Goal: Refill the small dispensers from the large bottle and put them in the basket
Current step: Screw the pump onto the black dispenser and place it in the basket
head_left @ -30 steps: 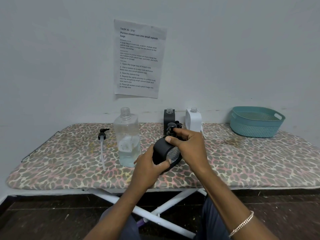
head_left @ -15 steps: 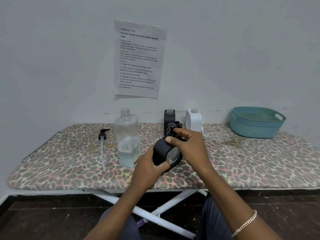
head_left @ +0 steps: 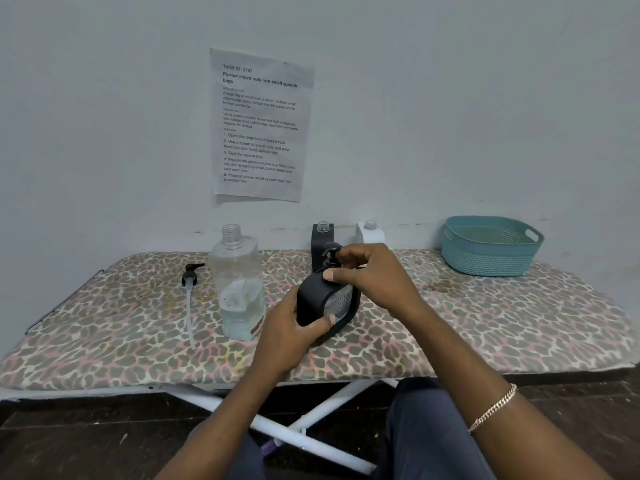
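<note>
A small black dispenser (head_left: 313, 299) with a clear window is tilted above the middle of the board. My left hand (head_left: 292, 336) grips its lower body. My right hand (head_left: 369, 277) closes over its top, with fingers around the black pump head (head_left: 331, 252). The large clear bottle (head_left: 239, 285) stands uncapped just to the left, about a third full of clear liquid. Its black pump with a long tube (head_left: 189, 292) lies on the board further left. A second black dispenser (head_left: 320, 242) and a white dispenser (head_left: 369, 233) stand uncapped at the back. The teal basket (head_left: 490, 245) sits at the back right.
Everything rests on an ironing board with a leopard-print cover (head_left: 485, 327) on white legs, pushed against a grey wall. A printed sheet (head_left: 261, 124) is taped to the wall above. My knees are under the board's front edge.
The black dispenser and both hands have stayed in nearly the same place. My right hand's fingers have shifted slightly on the pump head.
</note>
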Tool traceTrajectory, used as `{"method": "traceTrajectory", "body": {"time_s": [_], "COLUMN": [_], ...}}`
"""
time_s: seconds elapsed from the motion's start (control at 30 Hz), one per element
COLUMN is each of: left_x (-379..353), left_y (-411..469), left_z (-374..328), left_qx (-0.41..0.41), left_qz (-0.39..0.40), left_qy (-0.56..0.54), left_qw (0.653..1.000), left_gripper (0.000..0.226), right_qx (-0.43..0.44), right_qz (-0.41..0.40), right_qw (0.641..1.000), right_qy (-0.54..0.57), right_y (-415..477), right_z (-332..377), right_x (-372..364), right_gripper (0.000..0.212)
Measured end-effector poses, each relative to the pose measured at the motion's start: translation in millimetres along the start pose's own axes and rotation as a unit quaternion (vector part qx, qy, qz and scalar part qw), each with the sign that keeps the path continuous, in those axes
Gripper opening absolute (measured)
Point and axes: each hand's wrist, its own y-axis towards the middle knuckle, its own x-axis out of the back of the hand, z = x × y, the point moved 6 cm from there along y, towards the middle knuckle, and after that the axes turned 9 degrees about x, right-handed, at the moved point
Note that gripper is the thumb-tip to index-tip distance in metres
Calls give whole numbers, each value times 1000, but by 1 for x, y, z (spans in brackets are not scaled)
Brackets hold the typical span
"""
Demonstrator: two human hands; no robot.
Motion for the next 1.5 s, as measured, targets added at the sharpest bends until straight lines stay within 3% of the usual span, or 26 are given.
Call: {"method": "traceTrajectory", "body": {"time_s": [0.17, 0.4, 0.7, 0.9, 1.0, 1.13, 1.3, 1.5], "left_x": [-29, -90, -192, -270, -300, -334, -367, -388], "left_y": [21, 81, 179, 245, 272, 294, 297, 284], "left_z": [-32, -89, -161, -181, -173, -144, -113, -100], "left_qx": [-21, -47, -66, -19, 7, 51, 57, -3], "left_qz": [2, 72, 201, 305, 299, 253, 218, 223], "left_qy": [-34, -50, -55, -89, -83, -66, 52, 198], "left_qw": [999, 995, 976, 948, 951, 964, 973, 955], "left_gripper": [45, 46, 43, 47, 38, 43, 41, 58], "right_qx": [17, 24, -10, -30, -44, -65, -94, -142], "right_qz": [-3, 38, 127, 63, -2, -97, -178, -185], "right_qw": [999, 989, 982, 975, 971, 959, 934, 903], "right_qy": [-50, -137, -137, -212, -236, -257, -294, -361], "right_y": [19, 56, 107, 128, 128, 119, 102, 90], "right_z": [19, 40, 14, -20, -47, -92, -142, -189], "right_x": [46, 141, 276, 353, 378, 392, 388, 375], "right_gripper": [40, 24, 33, 25, 27, 28, 34, 35]}}
